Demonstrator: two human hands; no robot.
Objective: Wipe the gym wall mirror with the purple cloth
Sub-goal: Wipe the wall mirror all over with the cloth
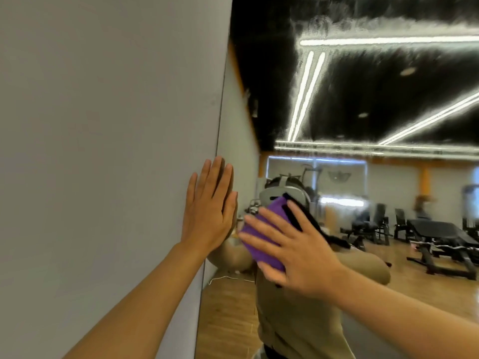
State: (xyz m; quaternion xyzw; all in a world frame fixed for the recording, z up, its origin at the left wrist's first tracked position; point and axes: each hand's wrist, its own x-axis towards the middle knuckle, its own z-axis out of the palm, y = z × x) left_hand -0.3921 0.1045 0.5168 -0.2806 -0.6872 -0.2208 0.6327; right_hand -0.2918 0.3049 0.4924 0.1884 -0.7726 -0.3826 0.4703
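Note:
The wall mirror (350,104) fills the right part of the head view; its upper glass looks hazy and streaked. My right hand (298,250) presses the folded purple cloth (261,237) flat against the glass, fingers spread and straight. Most of the cloth is under the palm; its upper left part shows. My left hand (210,216) lies flat with straight fingers on the grey wall (103,151), right at the mirror's left edge. My own reflection stands behind the cloth.
The mirror reflects a gym room: black weight benches (438,242) on a wooden floor, strip lights on a dark ceiling. A white cable (228,277) lies on the reflected floor near the wall.

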